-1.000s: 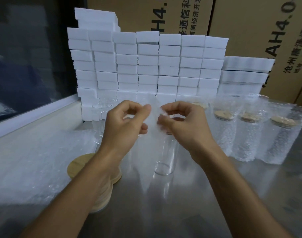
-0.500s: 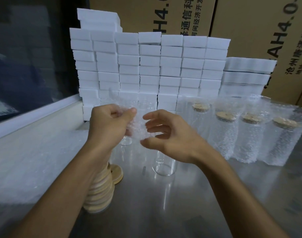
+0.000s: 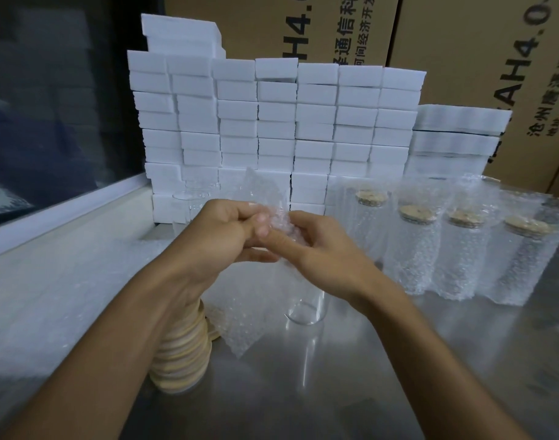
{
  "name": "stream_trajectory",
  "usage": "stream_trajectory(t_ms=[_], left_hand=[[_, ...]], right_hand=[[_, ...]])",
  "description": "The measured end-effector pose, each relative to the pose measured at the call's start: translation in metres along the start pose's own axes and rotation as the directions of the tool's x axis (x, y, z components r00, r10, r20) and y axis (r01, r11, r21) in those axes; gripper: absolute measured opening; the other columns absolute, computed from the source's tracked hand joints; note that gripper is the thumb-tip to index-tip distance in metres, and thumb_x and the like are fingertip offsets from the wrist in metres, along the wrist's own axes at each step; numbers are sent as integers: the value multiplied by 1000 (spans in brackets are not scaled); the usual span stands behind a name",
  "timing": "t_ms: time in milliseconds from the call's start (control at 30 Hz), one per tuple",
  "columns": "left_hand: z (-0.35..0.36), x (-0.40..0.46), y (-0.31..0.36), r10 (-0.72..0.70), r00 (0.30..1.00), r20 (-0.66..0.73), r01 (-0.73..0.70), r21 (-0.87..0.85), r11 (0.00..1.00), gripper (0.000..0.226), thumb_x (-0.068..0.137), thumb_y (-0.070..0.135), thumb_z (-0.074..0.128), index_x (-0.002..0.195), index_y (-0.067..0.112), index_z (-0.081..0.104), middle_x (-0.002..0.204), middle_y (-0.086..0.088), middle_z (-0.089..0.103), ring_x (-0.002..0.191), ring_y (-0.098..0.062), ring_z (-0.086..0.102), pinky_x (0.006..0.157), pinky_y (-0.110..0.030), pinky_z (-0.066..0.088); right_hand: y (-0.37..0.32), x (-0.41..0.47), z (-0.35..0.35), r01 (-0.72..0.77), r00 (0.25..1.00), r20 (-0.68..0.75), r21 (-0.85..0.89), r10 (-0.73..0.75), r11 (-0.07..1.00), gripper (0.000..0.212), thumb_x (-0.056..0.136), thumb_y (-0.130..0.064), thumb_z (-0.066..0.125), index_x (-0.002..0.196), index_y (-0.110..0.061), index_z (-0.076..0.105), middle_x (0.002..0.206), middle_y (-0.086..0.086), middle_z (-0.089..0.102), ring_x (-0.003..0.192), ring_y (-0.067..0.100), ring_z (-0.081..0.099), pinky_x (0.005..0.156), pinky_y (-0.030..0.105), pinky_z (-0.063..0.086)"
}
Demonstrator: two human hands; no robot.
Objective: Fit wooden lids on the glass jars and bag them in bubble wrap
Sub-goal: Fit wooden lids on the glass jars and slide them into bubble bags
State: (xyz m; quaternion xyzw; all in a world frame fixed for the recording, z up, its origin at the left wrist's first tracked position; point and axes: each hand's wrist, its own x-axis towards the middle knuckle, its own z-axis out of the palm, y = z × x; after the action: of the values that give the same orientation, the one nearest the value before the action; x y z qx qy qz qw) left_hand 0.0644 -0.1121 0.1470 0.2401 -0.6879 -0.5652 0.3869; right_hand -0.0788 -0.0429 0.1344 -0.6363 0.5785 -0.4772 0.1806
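Note:
A clear bubble-wrap bag [image 3: 240,315] hangs in front of me, its top edge pinched between my left hand [image 3: 218,239] and my right hand [image 3: 316,249], which meet at its mouth. Behind the bag an open glass jar [image 3: 306,309] stands upright on the steel table [image 3: 351,376], without a lid. A stack of round wooden lids [image 3: 180,354] sits under my left forearm. To the right, several lidded jars in bubble wrap [image 3: 411,249] stand in a row. More bare jars [image 3: 189,201] stand behind my left hand.
A wall of white foam blocks [image 3: 278,122] lines the back of the table, with cardboard cartons [image 3: 462,42] behind it. A pile of flat bubble-wrap bags [image 3: 56,296] lies at the left by the window sill.
My hands have come together at the top of the bag, after the right hand had loosened its hold. The bag now hangs lower, over the lid stack's right side.

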Motion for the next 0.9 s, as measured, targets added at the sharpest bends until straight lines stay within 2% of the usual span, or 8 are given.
stream_trajectory(t_ms=[133,200,333,467,600,700,800,900], left_hand=[[0,0,-2,-3,1000,0,3,6,1000,27,99,-5,45,93,7,69,86,-11,76,79,-22,74,63,-25,59],[2,2,-5,45,995,-93,-36,90,995,28,96,-8,48,91,9,70,82,-8,76,76,-23,74,63,-26,60],[-3,6,-10,179,905,-386,-73,274,959,24,92,-5,48,100,12,63,72,-4,72,62,-15,71,65,-30,61],[-20,5,-13,352,735,-580,-88,434,896,25,92,5,54,103,19,36,82,-2,68,53,-11,67,50,-27,54],[-29,5,-13,498,641,-585,-55,612,789,18,92,10,62,84,13,47,81,2,65,60,-14,67,58,-31,55],[-28,4,-16,492,678,-546,-88,604,792,28,89,0,62,68,15,51,81,3,68,62,-17,69,59,-29,56],[-26,6,-20,447,739,-503,-73,600,797,34,89,-7,58,68,20,64,90,-8,73,72,-28,70,72,-42,59],[-23,7,-25,397,796,-456,23,679,734,29,90,-2,60,86,22,75,100,-12,73,89,-30,68,83,-32,53]], right_hand=[[1,1,2,14,1000,-19,-122,-16,992,35,100,-40,59,83,-9,66,60,-7,58,54,8,50,55,25,41],[3,3,2,12,995,-94,-183,-30,983,33,101,-27,54,79,-6,67,65,8,61,61,20,52,61,34,43],[5,5,-3,-22,932,-361,-116,-22,993,32,95,-26,58,74,-3,67,72,11,70,69,30,67,69,45,58],[6,3,-12,-5,849,-528,-52,-23,999,25,83,-51,71,94,-29,71,93,-16,71,90,1,65,76,22,48],[26,4,-13,-119,916,-394,-74,81,990,82,66,-64,79,136,-42,40,137,-13,44,122,7,45,94,28,40],[55,4,-9,-234,945,-245,-42,217,971,112,64,-51,91,150,-40,20,142,-4,42,124,17,52,104,40,47],[84,0,-3,-354,918,-160,76,362,932,110,59,-46,95,147,-35,29,131,-4,58,109,9,62,89,34,54],[101,-3,3,-439,892,-66,120,448,891,94,58,-41,97,136,-30,44,120,-4,63,100,7,64,71,22,51]])
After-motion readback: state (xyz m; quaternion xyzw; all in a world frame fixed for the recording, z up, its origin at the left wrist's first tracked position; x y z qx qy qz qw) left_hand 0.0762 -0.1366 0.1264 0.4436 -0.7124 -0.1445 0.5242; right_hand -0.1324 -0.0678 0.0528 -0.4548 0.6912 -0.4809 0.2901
